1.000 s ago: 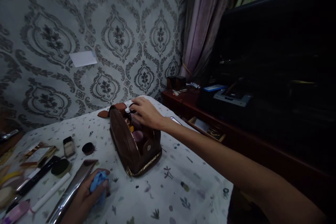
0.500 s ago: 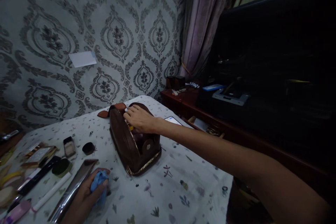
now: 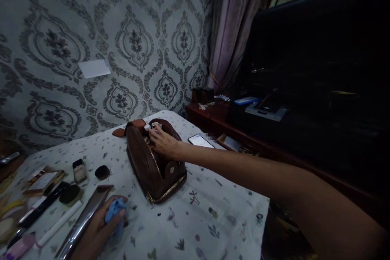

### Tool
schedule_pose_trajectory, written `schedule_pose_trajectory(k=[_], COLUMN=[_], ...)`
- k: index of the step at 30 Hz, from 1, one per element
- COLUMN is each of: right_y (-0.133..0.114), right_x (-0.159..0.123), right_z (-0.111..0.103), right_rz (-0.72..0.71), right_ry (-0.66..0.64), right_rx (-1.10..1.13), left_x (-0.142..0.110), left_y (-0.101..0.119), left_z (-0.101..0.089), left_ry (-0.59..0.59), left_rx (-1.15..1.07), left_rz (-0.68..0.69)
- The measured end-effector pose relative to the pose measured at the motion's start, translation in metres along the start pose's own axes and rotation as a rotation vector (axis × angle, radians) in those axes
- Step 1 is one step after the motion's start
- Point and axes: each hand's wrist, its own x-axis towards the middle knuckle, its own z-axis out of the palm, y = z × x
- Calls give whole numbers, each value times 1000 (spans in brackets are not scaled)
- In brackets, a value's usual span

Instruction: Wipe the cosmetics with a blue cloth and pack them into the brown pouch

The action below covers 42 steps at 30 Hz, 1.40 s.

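Head view: the right hand (image 3: 163, 142) now reaches into the open bag (image 3: 141, 166), which stands on the table (image 3: 228, 219) in the same spot as before. A second ago that hand was arched higher, over the bag's far side; now the wrist lies lower across the near rim, hiding the pink thing that showed inside then. Its fingers are curved beside a white cap (image 3: 147, 127) and a pale item (image 3: 156, 125); whether they pinch either, I cannot tell. With the forearm lower, more of the phone (image 3: 200, 141) shows beyond it. Unchanged, the left hand (image 3: 102, 221) is closed round a crumpled blue cloth (image 3: 114, 216), beside the silver tube (image 3: 83, 219).
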Motion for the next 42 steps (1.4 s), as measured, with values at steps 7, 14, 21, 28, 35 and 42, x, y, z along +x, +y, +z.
schedule_pose_trajectory(k=[7, 14, 21, 28, 35, 42], right_y=[-1, -1, -3, -4, 7, 30], right_x=[-1, -4, -1, -3, -3, 0], right_z=[6, -2, -1, -5, -37, -65], right_rz=[9, -55, -27, 31, 40, 198], right_ry=[-19, 23, -46, -68, -2, -66], right_rx=[-89, -79, -157, -151, 95, 265], left_x=[5, 0, 2, 3, 4, 3], left_y=[1, 1, -2, -5, -4, -10], left_z=[-7, 0, -2, -2, -4, 0], left_ry=[-97, -12, -27, -4, -66, 0], left_rx=[20, 25, 24, 56, 58, 17], left_rz=[-40, -6, 33, 9, 17, -6])
